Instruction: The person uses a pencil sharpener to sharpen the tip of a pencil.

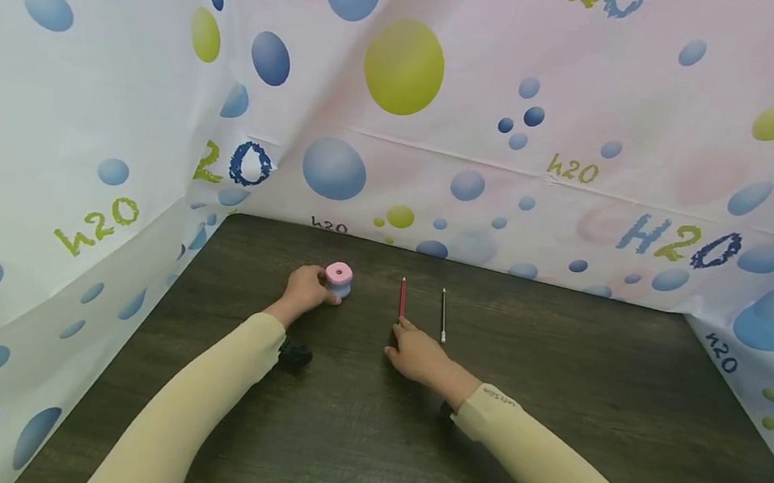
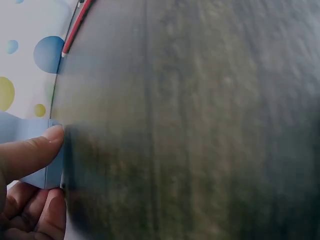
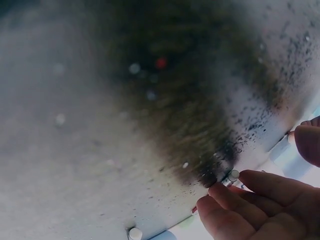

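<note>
In the head view, my left hand grips a pencil sharpener with a pink top, a small dark hole and a light blue base. Its thumb presses the blue side in the left wrist view, with other fingers curled beneath. My right hand is at the near end of a red pencil lying on the table. In the right wrist view its fingertips touch beside the pencil's white end, and the thumb stands apart. A dark pencil with a white end lies to the right.
Everything sits on a dark wood-grain table. White sheeting printed with blue and green spots rises behind the table and along its sides. A black strap piece shows at the left wrist.
</note>
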Demonstrator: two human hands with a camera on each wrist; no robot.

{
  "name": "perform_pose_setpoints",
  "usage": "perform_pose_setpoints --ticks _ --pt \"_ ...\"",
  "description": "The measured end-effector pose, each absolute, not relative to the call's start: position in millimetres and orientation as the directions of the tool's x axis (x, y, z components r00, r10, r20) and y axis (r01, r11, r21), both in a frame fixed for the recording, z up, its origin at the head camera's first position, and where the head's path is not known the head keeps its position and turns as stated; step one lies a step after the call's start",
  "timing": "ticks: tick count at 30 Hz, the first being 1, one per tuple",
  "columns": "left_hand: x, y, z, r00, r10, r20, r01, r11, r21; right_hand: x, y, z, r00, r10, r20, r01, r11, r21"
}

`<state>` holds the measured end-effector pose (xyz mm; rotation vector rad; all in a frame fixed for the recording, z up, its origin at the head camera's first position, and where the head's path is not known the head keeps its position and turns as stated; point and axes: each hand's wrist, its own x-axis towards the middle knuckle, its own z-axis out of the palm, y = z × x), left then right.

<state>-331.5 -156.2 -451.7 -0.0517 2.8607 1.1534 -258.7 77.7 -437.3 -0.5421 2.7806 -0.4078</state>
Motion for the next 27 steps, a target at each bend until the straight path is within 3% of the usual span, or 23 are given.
perform_pose_setpoints --ticks 27 --pt "-315 -167 -441 -0.989 0.087 -0.120 -0.012 0.759 0.651 -259 79 -436 -0.892 -0.400 -0.211 -0.312 0.882 -0.355"
